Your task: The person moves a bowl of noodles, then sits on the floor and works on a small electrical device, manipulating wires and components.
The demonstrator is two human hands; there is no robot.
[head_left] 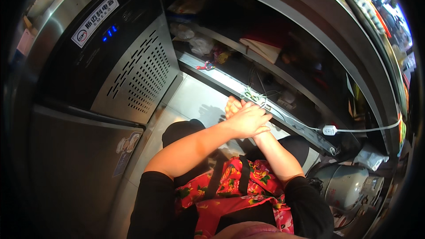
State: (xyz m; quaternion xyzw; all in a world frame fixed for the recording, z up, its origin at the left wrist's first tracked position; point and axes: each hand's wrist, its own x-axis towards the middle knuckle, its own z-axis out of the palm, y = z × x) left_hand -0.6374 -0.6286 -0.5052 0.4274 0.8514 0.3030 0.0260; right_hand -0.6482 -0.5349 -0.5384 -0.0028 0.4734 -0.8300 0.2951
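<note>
In front of me, above my knees, my two hands rest against each other with the forearms crossing inward. My left hand (249, 120) lies over my right hand, its fingers stretched across the base of that hand and slightly apart. Partly covered beneath it, my right hand (232, 106) shows its fingers reaching out past the left wrist, apart from one another. No object shows in either hand. Closest to the fingers is a bundle of thin white cable (254, 96) on the metal ledge (231, 81) of the shelving.
At the left stands a dark refrigerated cabinet (71, 150) with a vented panel (144, 75). Shelves under the counter hold bags and loose items. A white inline switch (329, 130) hangs on a cable. A grey gas cylinder (345, 186) sits right, beside a clear plastic bag (371, 157).
</note>
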